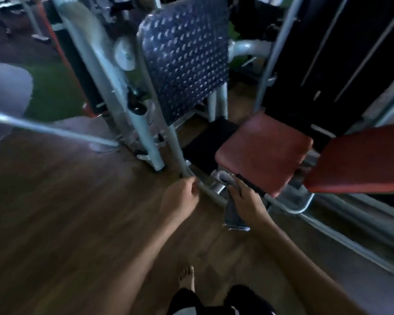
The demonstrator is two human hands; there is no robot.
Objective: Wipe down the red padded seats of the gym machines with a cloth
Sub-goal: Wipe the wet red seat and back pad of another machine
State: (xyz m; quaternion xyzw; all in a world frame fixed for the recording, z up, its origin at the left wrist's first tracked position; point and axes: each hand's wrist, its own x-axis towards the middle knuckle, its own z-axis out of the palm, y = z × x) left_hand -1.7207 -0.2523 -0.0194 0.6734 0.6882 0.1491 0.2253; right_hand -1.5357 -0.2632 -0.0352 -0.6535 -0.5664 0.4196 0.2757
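Now, right hand (248, 202): grasps a grey cloth (233, 212) that hangs below its fingers.
Cloth: its top end is just beside the front corner of the red seat (264, 153).
Left hand (182, 196): fingers curled beside a metal tube (205, 192); blur hides whether it grips it.
Seat: right of a blue patterned back pad (184, 62), with a second red pad (362, 162) further right.
Floor (66, 212): wood, one bare foot (187, 278) on it.

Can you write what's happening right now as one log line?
right hand: holds cloth | cloth: at front corner of red seat | left hand: loosely curled, empty
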